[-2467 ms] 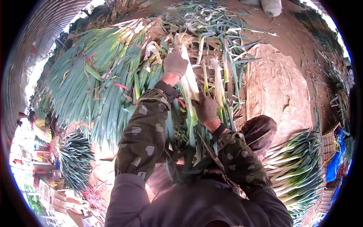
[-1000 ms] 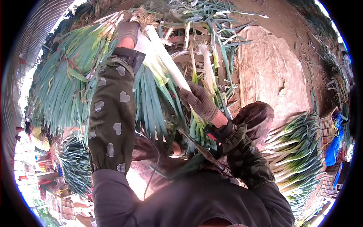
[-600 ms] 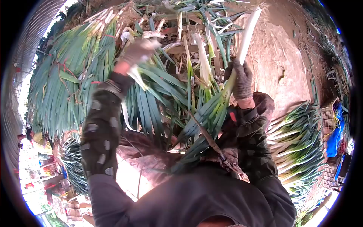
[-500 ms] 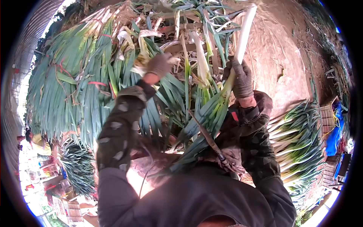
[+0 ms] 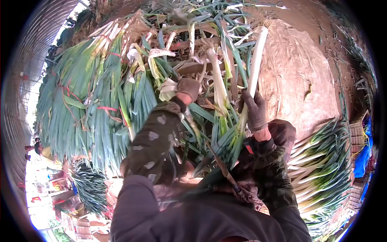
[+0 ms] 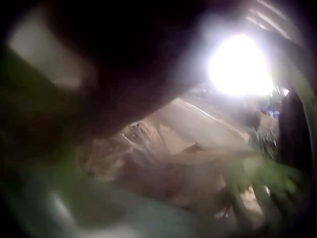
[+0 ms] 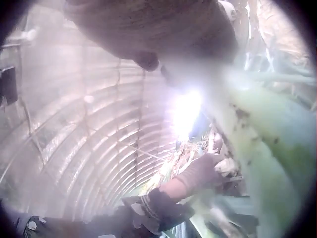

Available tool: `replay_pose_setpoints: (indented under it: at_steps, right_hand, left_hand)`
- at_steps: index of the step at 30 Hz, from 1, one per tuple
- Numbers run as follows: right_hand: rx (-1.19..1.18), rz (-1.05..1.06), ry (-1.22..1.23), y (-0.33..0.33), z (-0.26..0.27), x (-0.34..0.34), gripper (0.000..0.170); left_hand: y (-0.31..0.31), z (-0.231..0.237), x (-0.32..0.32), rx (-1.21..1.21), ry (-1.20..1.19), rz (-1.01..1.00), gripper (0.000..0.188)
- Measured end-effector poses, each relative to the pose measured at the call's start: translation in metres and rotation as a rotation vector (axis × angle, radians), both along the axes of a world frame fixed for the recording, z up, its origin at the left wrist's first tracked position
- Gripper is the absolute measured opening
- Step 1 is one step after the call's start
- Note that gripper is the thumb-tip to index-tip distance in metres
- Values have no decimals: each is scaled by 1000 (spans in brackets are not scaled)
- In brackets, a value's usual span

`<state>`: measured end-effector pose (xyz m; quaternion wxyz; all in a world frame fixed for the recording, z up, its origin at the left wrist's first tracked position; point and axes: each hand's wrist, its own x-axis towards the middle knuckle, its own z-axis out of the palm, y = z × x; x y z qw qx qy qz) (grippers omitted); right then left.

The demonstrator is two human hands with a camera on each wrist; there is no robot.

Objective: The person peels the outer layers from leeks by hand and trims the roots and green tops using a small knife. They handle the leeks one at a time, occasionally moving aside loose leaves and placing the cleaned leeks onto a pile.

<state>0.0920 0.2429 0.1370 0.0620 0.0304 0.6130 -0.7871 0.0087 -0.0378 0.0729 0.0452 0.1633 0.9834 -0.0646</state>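
Note:
In the head view my gloved right hand (image 5: 254, 111) holds a thick, long green onion (image 5: 256, 60) upright around the lower part of its white shaft. The roots point up and away, and the green leaves spread down toward my lap. The right wrist view shows its pale green stalk (image 7: 267, 148) close up. My gloved left hand (image 5: 188, 88) is curled around a thin, yellowish onion stalk (image 5: 192, 123), left of the thick one. Another pale green onion (image 5: 218, 78) lies between my hands. The left wrist view is dark and blurred.
A large heap of green onions (image 5: 92, 97) with red ties lies at left. Cleaned onions (image 5: 318, 165) are stacked at lower right, beside a tan sack (image 5: 298, 76). Loose leaves (image 5: 201, 16) litter the far side. A stick-like handle (image 5: 225, 171) lies across my lap.
My right hand has carried the thick onion from the middle to the right. My left hand has left the heap, moved right and taken hold of the thin stalk, which now tilts.

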Motion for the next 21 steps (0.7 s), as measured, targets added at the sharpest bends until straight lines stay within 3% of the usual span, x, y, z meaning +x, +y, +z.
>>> replay_pose_setpoints:
  at_steps: [4,7,8,10,11,12,15,18,21]
  right_hand:
    - [-56,-2,15,-3,5,-2,18]
    - [-75,-12,-11,-3,-3,-2,16]
    - [-54,-10,-41,-2,0,-1,15]
    - [-26,-23,-39,-1,3,-1,16]
    - [2,-16,-34,1,6,-1,16]
    - [-1,-24,-58,1,8,-1,17]
    - [20,-63,-101,0,10,-3,25]
    - [-4,-67,-108,1,4,-9,21]
    - [21,-53,-191,-2,7,-8,17]
  left_hand:
    - [-9,31,11,-538,-193,-480,19]
    - [-28,28,-40,-128,-162,-292,17]
    - [-34,19,-63,-80,17,-107,26]
    - [-58,3,-112,215,58,7,34]
    - [-59,0,-129,384,141,204,32]
    - [-61,-3,-146,517,41,365,39]
    - [-56,-62,-193,497,7,620,37]
    - [-42,-86,-203,625,69,635,30]
    - [-43,-71,-197,733,34,590,29]
